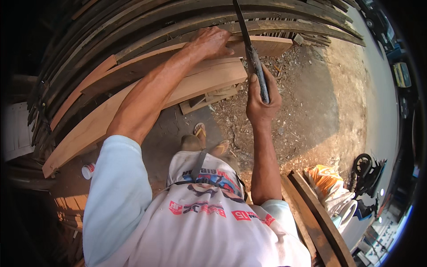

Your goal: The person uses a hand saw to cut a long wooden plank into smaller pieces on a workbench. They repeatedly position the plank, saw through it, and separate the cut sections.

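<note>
My left hand (212, 42) reaches far forward, its fingers bent over the top edge of a long wooden plank (272, 46) that stands on edge. The thumb lies on the near side, and the fingertips are partly hidden. In front of it runs a second, thicker, pale wooden board (100, 115), whose cut end is near the middle of the view. My right hand (263, 95) is closed around the worn grey handle of a long tool with a narrow dark blade (242, 22). The blade points up and away, just right of my left hand, and appears nearly edge-on.
Behind the planks lies a stack of long weathered timbers (178, 27). Wood chips (284, 73) litter the ground. A short wooden support (209, 99) is below the pale board. Beams (318, 218) and an orange-white sack (327, 180) are at lower right; a white tub (88, 171) is at left.
</note>
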`<action>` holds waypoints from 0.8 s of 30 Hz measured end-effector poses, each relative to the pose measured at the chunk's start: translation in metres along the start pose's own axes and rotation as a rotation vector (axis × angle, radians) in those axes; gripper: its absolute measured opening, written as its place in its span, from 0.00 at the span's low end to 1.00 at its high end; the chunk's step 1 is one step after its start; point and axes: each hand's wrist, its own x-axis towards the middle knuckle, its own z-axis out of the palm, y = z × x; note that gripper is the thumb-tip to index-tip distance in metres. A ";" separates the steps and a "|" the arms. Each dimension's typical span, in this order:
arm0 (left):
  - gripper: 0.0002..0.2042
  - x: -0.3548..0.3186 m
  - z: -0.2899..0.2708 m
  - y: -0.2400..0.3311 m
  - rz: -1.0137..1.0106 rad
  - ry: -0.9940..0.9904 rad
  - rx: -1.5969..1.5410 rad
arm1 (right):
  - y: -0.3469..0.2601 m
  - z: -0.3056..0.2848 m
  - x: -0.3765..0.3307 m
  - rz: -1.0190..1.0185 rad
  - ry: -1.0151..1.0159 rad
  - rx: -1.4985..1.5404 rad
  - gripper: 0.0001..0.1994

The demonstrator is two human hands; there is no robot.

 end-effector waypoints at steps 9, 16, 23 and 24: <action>0.27 0.004 0.002 -0.027 0.007 0.031 -0.001 | -0.021 -0.064 -0.098 0.093 0.011 0.130 0.22; 0.27 0.006 0.002 -0.026 -0.034 0.009 0.002 | -0.012 0.011 0.014 0.101 -0.080 -0.025 0.19; 0.27 0.002 0.014 -0.023 0.035 0.041 -0.015 | -0.003 -0.024 -0.038 0.167 -0.056 0.025 0.20; 0.26 0.005 0.010 -0.017 0.071 0.076 -0.008 | 0.000 0.003 0.004 0.076 -0.036 -0.058 0.19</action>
